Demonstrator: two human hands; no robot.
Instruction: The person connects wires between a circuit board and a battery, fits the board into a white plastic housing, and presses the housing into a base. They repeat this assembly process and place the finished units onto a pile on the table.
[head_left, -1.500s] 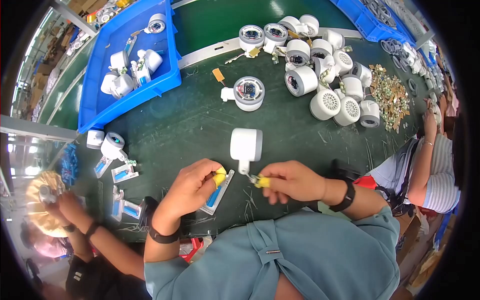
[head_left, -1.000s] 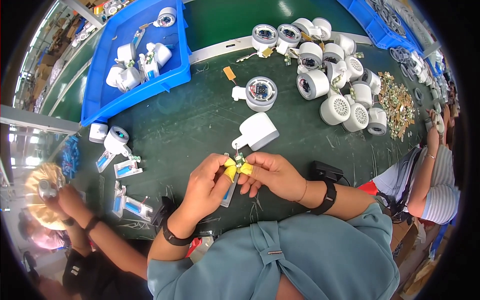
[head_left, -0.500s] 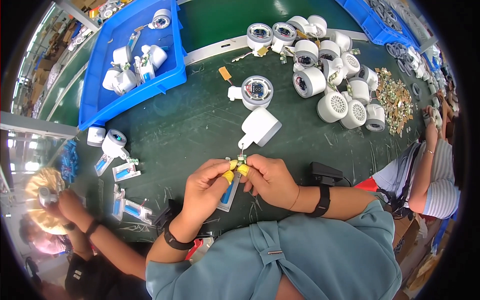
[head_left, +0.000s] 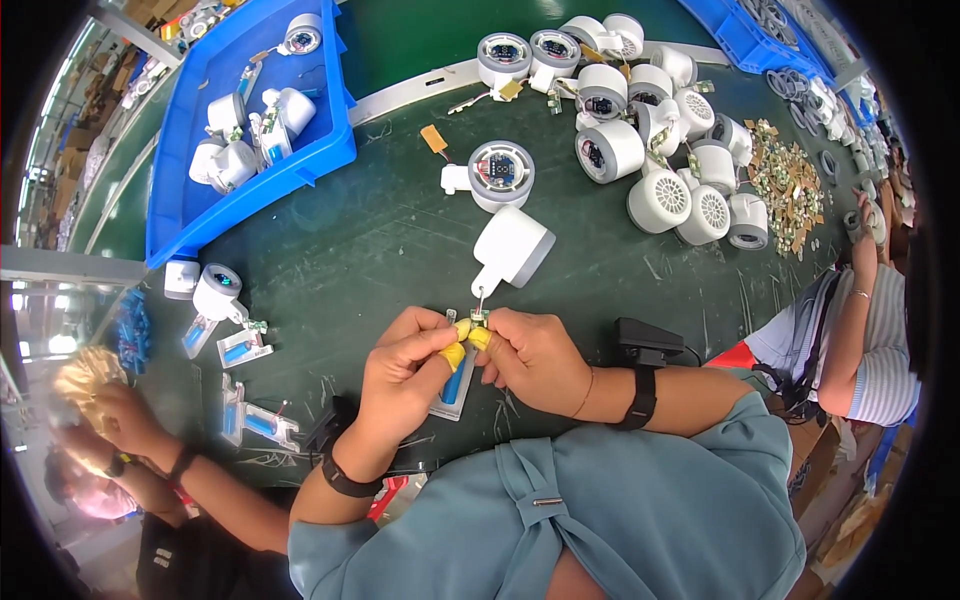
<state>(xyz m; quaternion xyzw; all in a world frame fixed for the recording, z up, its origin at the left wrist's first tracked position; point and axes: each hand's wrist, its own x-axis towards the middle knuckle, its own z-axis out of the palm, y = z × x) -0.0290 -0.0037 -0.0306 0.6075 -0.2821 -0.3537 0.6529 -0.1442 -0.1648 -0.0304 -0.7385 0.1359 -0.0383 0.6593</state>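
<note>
Just in front of me, my left hand [head_left: 408, 368] and my right hand [head_left: 540, 362] meet fingertip to fingertip, with yellow covers on several fingers. They pinch a small green circuit board [head_left: 479, 317], partly hidden by the fingers. Thin wires lead from the board up to the handle end of a white round housing with a grey rim [head_left: 513, 248], lying on its side. Under my hands lies a blue battery in a pale plastic holder [head_left: 450, 396], partly covered. Beyond the housing sits a similar open unit [head_left: 501, 172], its inner circuit board showing and an orange-brown tab wired to it.
A blue bin [head_left: 335, 165] at the far left holds several housings. Many white housings [head_left: 660, 200] crowd the far right beside a pile of small boards [head_left: 785, 190]. Battery holders [head_left: 262, 420] lie at left. A black device [head_left: 648, 338] stands by my right forearm. Co-workers flank me.
My fingers stay pinched at the board, with only a slight shift of the left hand. The whole view has moved a little. At left, a co-worker's hands have changed position.
</note>
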